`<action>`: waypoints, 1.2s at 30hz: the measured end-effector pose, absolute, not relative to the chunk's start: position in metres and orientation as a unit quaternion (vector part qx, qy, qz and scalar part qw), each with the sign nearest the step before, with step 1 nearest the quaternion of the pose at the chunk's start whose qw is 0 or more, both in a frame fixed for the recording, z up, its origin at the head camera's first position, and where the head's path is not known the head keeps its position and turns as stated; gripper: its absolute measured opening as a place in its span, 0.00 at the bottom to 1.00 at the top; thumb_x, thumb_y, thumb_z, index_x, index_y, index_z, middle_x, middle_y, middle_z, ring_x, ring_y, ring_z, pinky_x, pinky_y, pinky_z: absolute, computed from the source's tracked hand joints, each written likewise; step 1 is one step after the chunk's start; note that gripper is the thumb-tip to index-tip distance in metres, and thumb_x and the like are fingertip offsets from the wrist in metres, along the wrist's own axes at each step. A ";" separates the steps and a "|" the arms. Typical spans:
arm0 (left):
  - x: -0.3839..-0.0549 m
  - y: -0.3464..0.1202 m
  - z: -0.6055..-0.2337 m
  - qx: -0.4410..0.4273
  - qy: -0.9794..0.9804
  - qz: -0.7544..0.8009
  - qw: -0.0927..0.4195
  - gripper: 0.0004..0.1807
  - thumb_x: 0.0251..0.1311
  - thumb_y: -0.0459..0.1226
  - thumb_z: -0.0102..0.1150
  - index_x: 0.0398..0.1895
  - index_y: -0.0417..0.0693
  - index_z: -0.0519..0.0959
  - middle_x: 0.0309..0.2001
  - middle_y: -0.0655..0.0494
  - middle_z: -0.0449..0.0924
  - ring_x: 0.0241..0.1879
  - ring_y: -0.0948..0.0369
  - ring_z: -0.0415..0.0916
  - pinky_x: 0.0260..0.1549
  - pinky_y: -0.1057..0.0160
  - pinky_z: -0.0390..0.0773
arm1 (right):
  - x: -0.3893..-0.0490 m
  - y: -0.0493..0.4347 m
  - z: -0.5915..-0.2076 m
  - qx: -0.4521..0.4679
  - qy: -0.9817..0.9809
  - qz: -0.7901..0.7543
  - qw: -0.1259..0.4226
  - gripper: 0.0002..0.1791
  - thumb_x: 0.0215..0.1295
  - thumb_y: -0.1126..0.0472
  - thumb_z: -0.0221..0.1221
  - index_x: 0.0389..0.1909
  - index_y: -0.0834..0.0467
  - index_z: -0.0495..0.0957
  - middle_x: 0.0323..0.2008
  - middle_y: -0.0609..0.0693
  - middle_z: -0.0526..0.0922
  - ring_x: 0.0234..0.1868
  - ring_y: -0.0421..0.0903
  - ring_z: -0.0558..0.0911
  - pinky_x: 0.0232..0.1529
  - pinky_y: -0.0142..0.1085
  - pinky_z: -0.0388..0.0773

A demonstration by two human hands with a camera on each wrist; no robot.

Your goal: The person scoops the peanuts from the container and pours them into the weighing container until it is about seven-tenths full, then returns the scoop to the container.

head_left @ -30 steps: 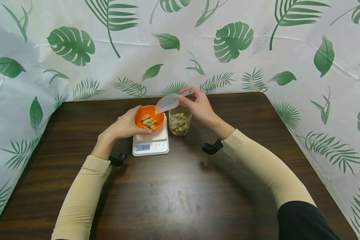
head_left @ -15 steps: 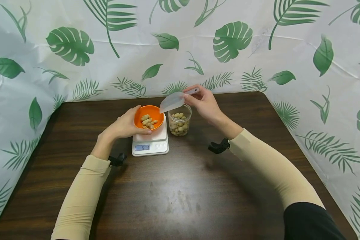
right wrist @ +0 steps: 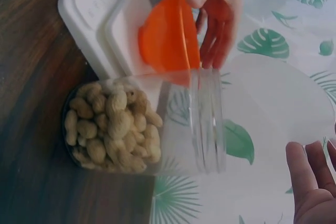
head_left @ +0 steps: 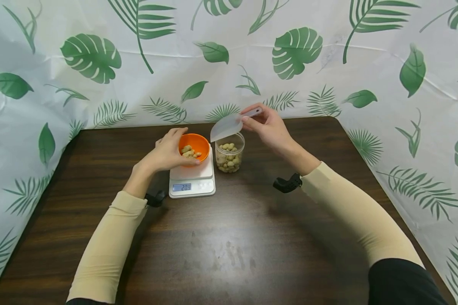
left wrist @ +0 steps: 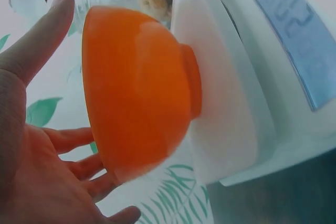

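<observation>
An orange bowl [head_left: 200, 146] with several peanuts in it sits on a white kitchen scale [head_left: 192, 194]. My left hand [head_left: 168, 151] is around the bowl's left side. In the left wrist view its thumb stands off the rim, and the loosely spread fingers [left wrist: 86, 167] lie at the far edge. My right hand [head_left: 269, 127] pinches the handle of a translucent plastic scoop [head_left: 227, 126], raised over the mouth of a clear jar [head_left: 230, 159]. Peanuts [right wrist: 118, 127] fill the lower part of that jar. No peanuts show in the scoop.
The jar stands close to the scale's right side on a dark wooden table [head_left: 229, 237]. The scale's display [head_left: 181, 187] is lit. A leaf-patterned sheet [head_left: 248, 51] hangs behind the table's back edge.
My right hand has moved right and slightly back with the scoop, away from the bowl. My left hand has shifted right, its hold on the bowl loosened. The scale's reading has dropped.
</observation>
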State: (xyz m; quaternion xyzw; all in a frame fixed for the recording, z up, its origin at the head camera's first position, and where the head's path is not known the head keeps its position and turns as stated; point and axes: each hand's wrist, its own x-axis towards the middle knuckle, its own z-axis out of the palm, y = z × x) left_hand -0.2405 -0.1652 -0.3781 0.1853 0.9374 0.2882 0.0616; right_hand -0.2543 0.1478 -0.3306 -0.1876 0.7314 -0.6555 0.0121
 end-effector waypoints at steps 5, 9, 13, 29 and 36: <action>-0.243 -0.156 -0.375 0.193 0.937 0.287 0.054 0.61 0.50 0.57 0.78 0.79 0.40 0.56 0.76 0.40 0.56 0.74 0.42 0.54 0.67 0.33 0.48 | -0.254 0.153 -0.326 -0.190 0.743 -0.642 0.022 0.10 0.74 0.65 0.60 0.52 0.65 0.79 0.51 0.60 0.80 0.51 0.49 0.83 0.56 0.46 0.79; -0.245 -0.149 -0.373 0.203 0.934 0.288 0.052 0.59 0.51 0.58 0.77 0.79 0.41 0.57 0.76 0.42 0.57 0.74 0.44 0.54 0.68 0.33 0.47 | -0.255 0.157 -0.323 -0.191 0.746 -0.638 0.030 0.10 0.74 0.66 0.60 0.52 0.66 0.78 0.51 0.60 0.80 0.51 0.49 0.83 0.53 0.39 0.81; -0.247 -0.141 -0.371 0.211 0.933 0.289 0.051 0.58 0.52 0.58 0.76 0.79 0.42 0.58 0.75 0.43 0.59 0.73 0.48 0.56 0.68 0.34 0.47 | -0.255 0.162 -0.319 -0.193 0.765 -0.614 0.031 0.12 0.74 0.65 0.61 0.53 0.66 0.78 0.50 0.60 0.80 0.50 0.49 0.84 0.51 0.37 0.82; -0.255 -0.116 -0.373 0.240 0.927 0.278 0.069 0.56 0.53 0.59 0.75 0.79 0.44 0.59 0.75 0.47 0.63 0.75 0.50 0.55 0.71 0.35 0.44 | -0.261 0.163 -0.316 -0.214 0.862 -0.459 0.019 0.13 0.75 0.56 0.61 0.52 0.60 0.79 0.43 0.58 0.86 0.43 0.49 0.85 0.41 0.38 0.77; -0.257 -0.105 -0.374 0.251 0.922 0.284 0.080 0.56 0.53 0.60 0.74 0.79 0.44 0.59 0.76 0.50 0.63 0.75 0.51 0.57 0.71 0.35 0.40 | -0.261 0.161 -0.314 -0.221 0.876 -0.428 0.022 0.10 0.75 0.58 0.61 0.50 0.60 0.79 0.44 0.56 0.85 0.46 0.51 0.85 0.41 0.41 0.77</action>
